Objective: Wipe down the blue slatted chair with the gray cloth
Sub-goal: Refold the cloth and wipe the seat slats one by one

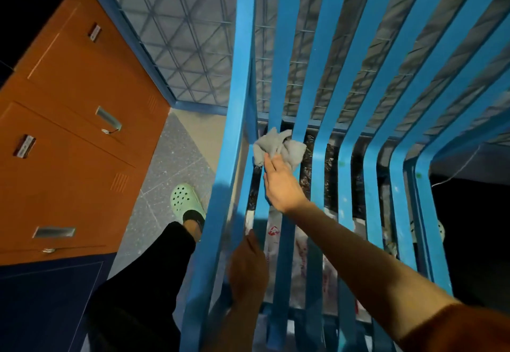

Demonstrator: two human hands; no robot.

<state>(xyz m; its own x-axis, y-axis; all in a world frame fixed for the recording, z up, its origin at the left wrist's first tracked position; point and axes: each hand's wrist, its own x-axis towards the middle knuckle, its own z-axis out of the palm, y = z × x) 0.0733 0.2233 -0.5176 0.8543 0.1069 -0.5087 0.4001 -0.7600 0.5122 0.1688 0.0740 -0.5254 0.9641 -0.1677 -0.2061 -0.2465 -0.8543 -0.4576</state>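
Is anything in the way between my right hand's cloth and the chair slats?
Nothing visible: the cloth lies against the slats of the chair at the right hand. The left hand grips the chair lower down.

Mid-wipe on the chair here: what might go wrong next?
1. The gray cloth is bunched over the gaps between slats under the right hand. It might slip through a gap or snag there.
2. The left hand steadies the blue slatted chair by its side rail only. A harder push may shift the chair toward the green clog close beside it.
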